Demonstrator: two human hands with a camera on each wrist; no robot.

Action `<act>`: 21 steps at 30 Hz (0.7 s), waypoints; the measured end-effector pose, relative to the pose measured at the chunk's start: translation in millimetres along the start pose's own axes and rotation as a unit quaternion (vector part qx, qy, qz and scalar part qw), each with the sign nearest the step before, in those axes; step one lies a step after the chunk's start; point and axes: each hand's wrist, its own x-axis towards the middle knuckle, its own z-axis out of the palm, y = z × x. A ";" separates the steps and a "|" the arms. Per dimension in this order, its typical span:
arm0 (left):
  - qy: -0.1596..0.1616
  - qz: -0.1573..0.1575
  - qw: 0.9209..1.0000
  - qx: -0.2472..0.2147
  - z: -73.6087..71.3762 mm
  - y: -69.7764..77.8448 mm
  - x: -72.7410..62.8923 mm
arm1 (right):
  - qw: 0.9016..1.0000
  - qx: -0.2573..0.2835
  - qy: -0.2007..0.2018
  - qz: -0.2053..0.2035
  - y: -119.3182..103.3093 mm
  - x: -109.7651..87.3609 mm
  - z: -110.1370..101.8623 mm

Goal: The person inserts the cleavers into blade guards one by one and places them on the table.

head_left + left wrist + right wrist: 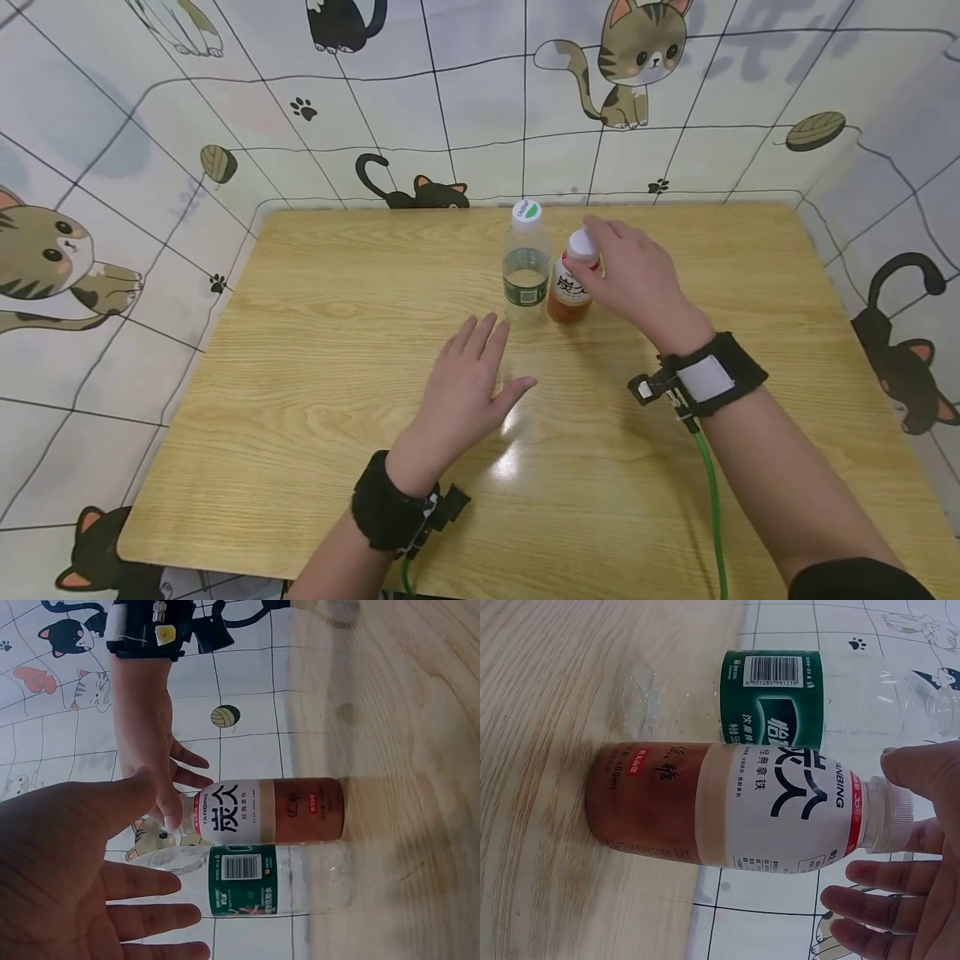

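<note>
A coffee bottle (568, 292) with a white cap, a white label and a reddish-brown lower part stands upright on the table. Close on its left stands a clear plastic bottle (526, 271) with a green label and a white cap. My right hand (633, 271) is at the coffee bottle's cap and neck. In the right wrist view its thumb (919, 769) lies by the cap, while the fingers (874, 907) extend loosely apart from the bottle. Nearer me, my left hand (467, 379) hovers with spread fingers, holding nothing, in front of the clear bottle.
The wood-grain table (360, 333) is bordered at the back and sides by a cat-patterned tile covering (480, 100). Each wrist wears a black camera strap (393, 504). A green cable (712, 508) runs down from the right one.
</note>
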 end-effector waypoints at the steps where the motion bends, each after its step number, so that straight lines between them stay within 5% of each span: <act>1: 0.009 0.001 1.000 -0.014 1.5 -0.2 -0.1 | 1.000 0.000 -0.004 0.002 0.0 1.5 0.4; 8: 0.040 -0.004 0.993 -0.114 9.5 1.2 2.1 | 1.000 -0.002 -0.011 0.005 0.6 6.9 2.7; 21: 0.031 -0.039 0.988 -0.145 20.3 10.9 12.0 | 0.999 0.041 0.018 0.003 -4.1 -13.2 -9.1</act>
